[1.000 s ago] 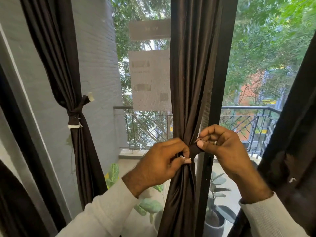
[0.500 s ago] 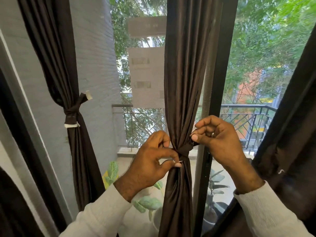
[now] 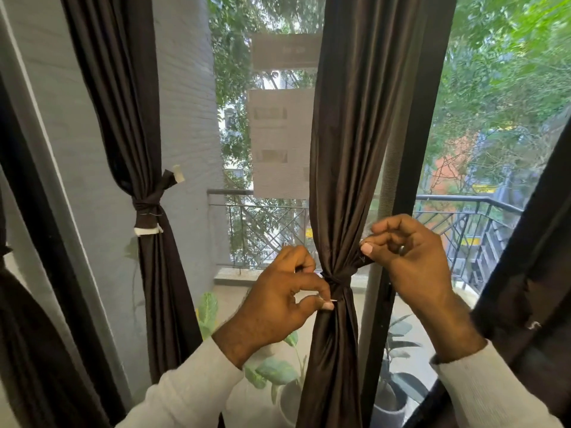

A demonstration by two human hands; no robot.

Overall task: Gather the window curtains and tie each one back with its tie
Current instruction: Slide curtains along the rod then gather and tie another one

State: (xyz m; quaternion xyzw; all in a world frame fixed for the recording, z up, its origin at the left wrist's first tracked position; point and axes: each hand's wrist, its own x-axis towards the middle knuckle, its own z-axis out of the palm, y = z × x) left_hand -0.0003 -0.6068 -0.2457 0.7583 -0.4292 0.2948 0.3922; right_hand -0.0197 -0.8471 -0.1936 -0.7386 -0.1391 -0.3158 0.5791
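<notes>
The dark brown satin tie [image 3: 337, 278] round the gathered dark brown satin curtain [image 3: 346, 149] is pinched at opposite ends by the left hand [image 3: 281, 301] and right hand [image 3: 411, 261].

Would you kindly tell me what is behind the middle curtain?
Behind the middle curtain show the dark window frame, a balcony railing and potted plants. Whatever lies directly behind its folds is covered.

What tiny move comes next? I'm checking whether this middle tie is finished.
Probably pull both ends apart to snug the knot: the left hand and right hand each pinch an end of the tie wrapped round the middle curtain.
</notes>
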